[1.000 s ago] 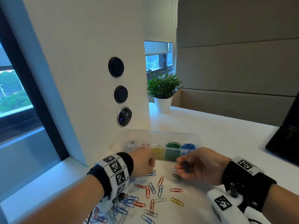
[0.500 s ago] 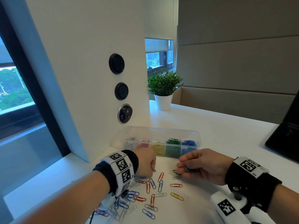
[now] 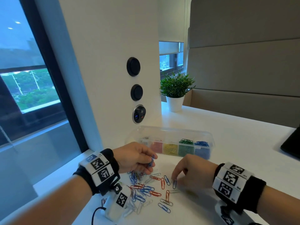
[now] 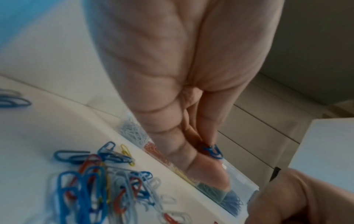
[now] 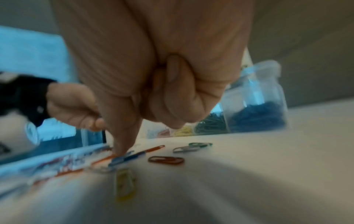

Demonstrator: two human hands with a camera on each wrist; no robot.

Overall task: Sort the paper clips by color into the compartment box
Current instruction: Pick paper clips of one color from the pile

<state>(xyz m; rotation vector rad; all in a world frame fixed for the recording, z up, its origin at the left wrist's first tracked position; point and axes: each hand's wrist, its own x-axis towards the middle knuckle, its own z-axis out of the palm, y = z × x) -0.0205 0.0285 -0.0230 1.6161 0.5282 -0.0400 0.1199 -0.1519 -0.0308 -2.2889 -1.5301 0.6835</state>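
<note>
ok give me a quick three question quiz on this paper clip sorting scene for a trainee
1. True or false: the left hand pinches blue clips.
2. Which compartment of the compartment box sits at its right end: A red, B yellow, C blue?
3. Fill in: a right hand finger presses a ___ clip on the table.

Key: 1 true; 2 C; 3 blue

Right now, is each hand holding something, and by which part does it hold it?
The left hand pinches blue paper clips by one end between fingertips. The right hand holds nothing; one finger presses a blue clip on the table.
</note>
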